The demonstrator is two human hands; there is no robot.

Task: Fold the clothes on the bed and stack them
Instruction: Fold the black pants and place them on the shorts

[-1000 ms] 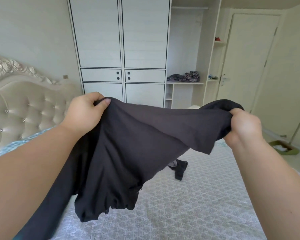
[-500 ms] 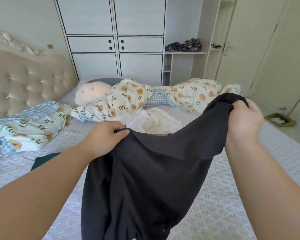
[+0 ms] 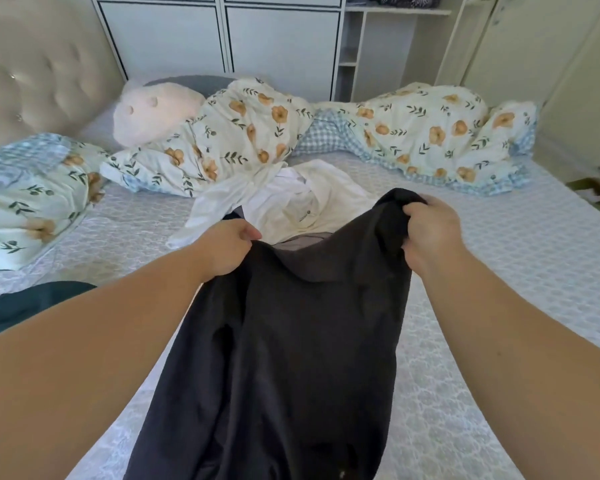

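Fingers of the left hand pinch one top corner of the dark garment; the right hand has the other corner bunched in a closed fist. Held apart at the same height, probably so the cloth hangs flat and the top edge stays taut for laying out. Garment trails down over the near part of the bed, lower end out of view. White shirt lies crumpled just beyond the hands, unfolded. Floral quilt heaped along the far side, plush toy near the headboard. A dark green cloth lies at left. No stack visible; task looks early.
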